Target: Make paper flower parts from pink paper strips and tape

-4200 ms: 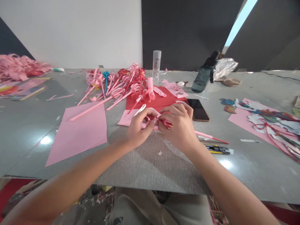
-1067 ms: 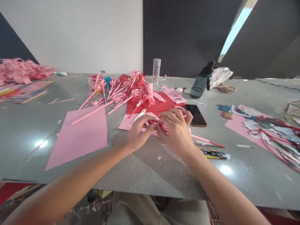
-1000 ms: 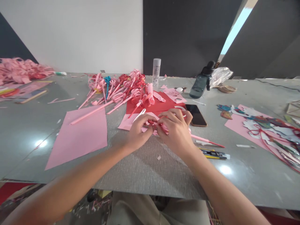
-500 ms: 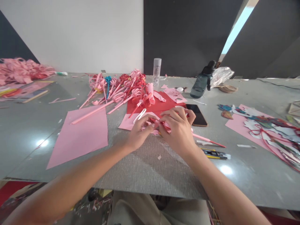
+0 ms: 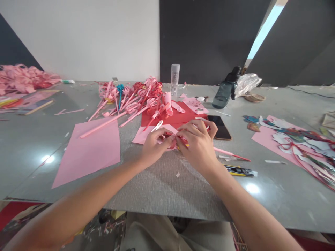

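My left hand point(image 5: 157, 145) and my right hand point(image 5: 199, 145) meet over the table, fingertips pinched together on a small pink-and-red paper strip point(image 5: 173, 137). Most of the strip is hidden by my fingers. Beneath them lie a pink paper sheet point(image 5: 140, 135) and, farther back, a red sheet point(image 5: 157, 118). From under my right hand a pink paper-wrapped stick point(image 5: 222, 150) with a red end sticks out to the right; I cannot tell whether it joins the strip. A white paper loop point(image 5: 157, 126) stands just behind my left fingers.
Beyond my hands is a heap of curled paper flowers on sticks point(image 5: 136, 99). A phone point(image 5: 220, 127) and a utility knife point(image 5: 239, 171) lie to the right. A clear tube point(image 5: 175, 79) and a dark bottle point(image 5: 223, 92) stand behind. A pink sheet point(image 5: 96, 150) is at left.
My fingers have shifted slightly on the paper strip, with the left fingers curling a little closer around it. The stick's red end has moved marginally left.
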`<state>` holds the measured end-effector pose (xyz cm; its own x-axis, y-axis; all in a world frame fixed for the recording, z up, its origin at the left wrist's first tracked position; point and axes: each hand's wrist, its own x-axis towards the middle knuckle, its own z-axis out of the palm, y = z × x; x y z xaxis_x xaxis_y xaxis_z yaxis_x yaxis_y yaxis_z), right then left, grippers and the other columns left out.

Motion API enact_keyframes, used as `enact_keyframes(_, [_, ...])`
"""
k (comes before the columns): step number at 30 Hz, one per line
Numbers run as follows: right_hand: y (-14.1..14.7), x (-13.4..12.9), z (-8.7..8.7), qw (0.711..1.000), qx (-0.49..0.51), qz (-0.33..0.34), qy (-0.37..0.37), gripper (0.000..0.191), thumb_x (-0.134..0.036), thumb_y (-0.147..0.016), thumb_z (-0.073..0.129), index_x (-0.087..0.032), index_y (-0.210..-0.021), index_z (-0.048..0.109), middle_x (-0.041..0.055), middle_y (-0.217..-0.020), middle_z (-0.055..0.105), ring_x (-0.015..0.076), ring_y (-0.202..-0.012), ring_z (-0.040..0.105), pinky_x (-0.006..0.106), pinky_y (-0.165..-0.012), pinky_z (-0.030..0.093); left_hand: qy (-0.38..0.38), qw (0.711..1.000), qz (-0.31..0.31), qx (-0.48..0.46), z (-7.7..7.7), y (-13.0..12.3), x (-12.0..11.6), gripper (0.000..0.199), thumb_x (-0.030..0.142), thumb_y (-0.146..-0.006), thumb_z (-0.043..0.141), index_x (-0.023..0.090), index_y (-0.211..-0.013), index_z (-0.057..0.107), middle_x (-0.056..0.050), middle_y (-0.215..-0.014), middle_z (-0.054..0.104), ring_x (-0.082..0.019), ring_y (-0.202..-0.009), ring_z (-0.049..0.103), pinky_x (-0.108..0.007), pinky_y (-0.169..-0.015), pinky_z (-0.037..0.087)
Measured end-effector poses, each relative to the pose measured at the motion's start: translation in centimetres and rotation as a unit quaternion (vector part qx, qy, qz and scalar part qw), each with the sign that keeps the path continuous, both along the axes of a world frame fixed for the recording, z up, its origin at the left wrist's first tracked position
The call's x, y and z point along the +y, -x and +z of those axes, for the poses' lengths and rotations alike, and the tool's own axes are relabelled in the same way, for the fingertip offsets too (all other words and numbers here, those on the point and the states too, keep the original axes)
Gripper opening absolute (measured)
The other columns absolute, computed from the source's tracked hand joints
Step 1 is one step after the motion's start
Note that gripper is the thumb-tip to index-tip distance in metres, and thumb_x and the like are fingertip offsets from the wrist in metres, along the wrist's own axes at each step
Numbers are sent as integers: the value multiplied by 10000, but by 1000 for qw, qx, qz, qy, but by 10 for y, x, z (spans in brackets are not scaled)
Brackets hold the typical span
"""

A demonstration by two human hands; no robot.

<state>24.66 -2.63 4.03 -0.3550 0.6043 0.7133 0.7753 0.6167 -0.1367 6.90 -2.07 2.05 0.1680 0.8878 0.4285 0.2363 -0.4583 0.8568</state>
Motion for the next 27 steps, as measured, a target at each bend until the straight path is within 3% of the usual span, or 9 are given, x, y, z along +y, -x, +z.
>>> enact_keyframes(7, [1,-1,-1,1000,-9,-15,24,113,-251,-966,648,-261,-963,760,-16,-1137,785,277,-1169,584,523,-1111,215,-30,999,39,15,-3,3,6,70,226,-897,658,201,-872,717,-6,-837,725,-140,-749,632,-274,-694,474])
enact_keyframes(18, [1,-4,2,999,-1,-13,35,144,-249,-983,631,-258,-893,744,-17,-1086,786,270,-1161,585,508,-1099,215,-78,996,23,32,-10,3,4,65,225,-944,649,218,-978,705,-13,-954,722,-137,-805,625,-268,-745,491])
enact_keyframes(22, [1,-3,1,999,-3,-10,37,138,-246,-987,629,-257,-913,745,-7,-1090,790,274,-1171,582,503,-1104,205,-76,996,26,45,-10,4,3,85,263,-960,637,218,-1000,697,-24,-976,714,-148,-808,625,-284,-750,492])
enact_keyframes(27, [2,-2,1,999,-5,-8,36,129,-226,-975,639,-260,-910,745,-10,-1108,792,264,-1152,591,492,-1113,196,-48,999,-6,20,-9,3,2,210,354,-1041,533,212,-1055,687,-73,-1071,709,-193,-952,670,-308,-772,516])
